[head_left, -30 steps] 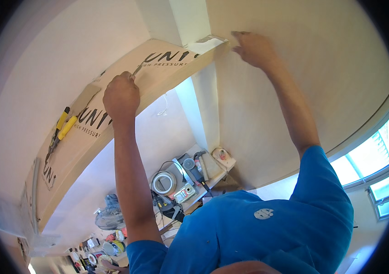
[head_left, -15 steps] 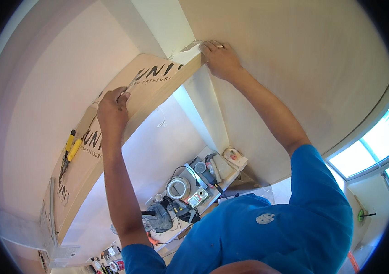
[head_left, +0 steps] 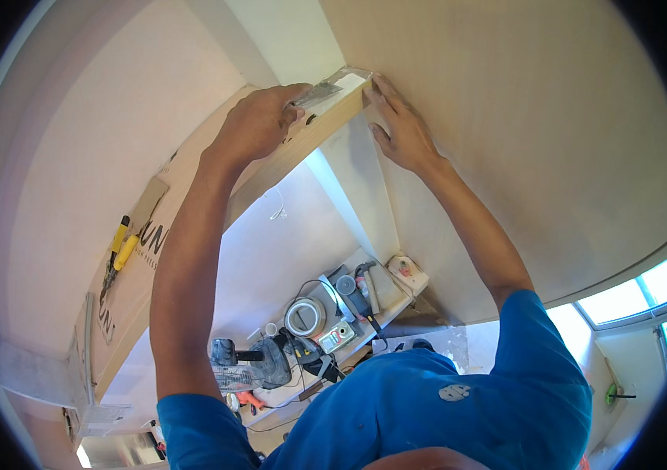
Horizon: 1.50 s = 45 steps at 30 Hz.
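Observation:
A long shelf board [head_left: 294, 157] with a pale wood front edge and a brown printed covering runs from the lower left up to a tall wood panel [head_left: 521, 141]. Above its far end, my left hand [head_left: 259, 125] is closed on a flat grey scraper [head_left: 319, 95], whose handle is hidden. The blade lies close to the board's top, beside a white patch [head_left: 351, 81] in the corner. My right hand [head_left: 404, 129] has its fingers stretched out, with the tips at the board's end against the panel. It holds nothing that I can see.
Yellow-handled pliers [head_left: 118, 254] and a brown strip [head_left: 148, 202] lie on the board farther left. Below, a worktop carries a roll of tape [head_left: 304, 317], a grey fan [head_left: 259, 368], a small boxy device [head_left: 337, 337] and several tools. Bright windows [head_left: 631, 298] are at the right.
My left hand has moved right along the board to its far end, bringing the scraper into view. My right hand has shifted slightly right and down, off the board's top corner, with its fingers spread.

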Motion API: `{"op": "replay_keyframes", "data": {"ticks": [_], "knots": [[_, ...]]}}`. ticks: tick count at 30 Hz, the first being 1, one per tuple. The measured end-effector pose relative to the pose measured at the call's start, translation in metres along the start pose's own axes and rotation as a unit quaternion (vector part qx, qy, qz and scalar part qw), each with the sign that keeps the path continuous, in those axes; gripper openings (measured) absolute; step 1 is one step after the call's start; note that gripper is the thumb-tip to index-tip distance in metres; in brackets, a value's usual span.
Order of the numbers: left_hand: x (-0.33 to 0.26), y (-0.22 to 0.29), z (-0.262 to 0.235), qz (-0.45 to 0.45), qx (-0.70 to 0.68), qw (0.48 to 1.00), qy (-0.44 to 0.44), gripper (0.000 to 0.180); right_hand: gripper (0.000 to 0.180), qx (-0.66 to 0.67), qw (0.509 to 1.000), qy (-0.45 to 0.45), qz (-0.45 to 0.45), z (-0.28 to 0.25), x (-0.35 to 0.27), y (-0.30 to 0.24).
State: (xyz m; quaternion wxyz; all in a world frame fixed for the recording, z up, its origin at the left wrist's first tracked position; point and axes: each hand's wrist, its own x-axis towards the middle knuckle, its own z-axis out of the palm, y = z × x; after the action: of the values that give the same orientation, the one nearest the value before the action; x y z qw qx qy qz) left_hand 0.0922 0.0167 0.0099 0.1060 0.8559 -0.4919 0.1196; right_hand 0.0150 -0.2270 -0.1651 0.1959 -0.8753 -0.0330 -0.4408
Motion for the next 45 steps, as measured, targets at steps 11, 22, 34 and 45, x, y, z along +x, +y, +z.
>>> {"op": "replay_keyframes", "data": {"ticks": [11, 22, 34, 45], "knots": [[0.05, 0.022, 0.025, -0.038, 0.067, 0.996, -0.053, 0.031, 0.082, -0.006, 0.998, -0.03, -0.053, -0.003, -0.004, 0.007], [0.066, 0.014, 0.027, -0.05, 0.051, 0.997, -0.032, 0.03, 0.087, 0.018, 0.996, -0.083, -0.04, -0.011, -0.003, 0.007], [0.076, 0.005, 0.023, -0.015, 0.075, 0.996, -0.038, 0.028, 0.084, 0.024, 0.995, -0.078, -0.053, -0.01, -0.009, 0.015], [0.076, -0.009, 0.03, -0.015, 0.004, 0.999, -0.035, 0.029, 0.085, 0.037, 0.994, -0.09, -0.04, -0.011, -0.009, 0.015]]}}
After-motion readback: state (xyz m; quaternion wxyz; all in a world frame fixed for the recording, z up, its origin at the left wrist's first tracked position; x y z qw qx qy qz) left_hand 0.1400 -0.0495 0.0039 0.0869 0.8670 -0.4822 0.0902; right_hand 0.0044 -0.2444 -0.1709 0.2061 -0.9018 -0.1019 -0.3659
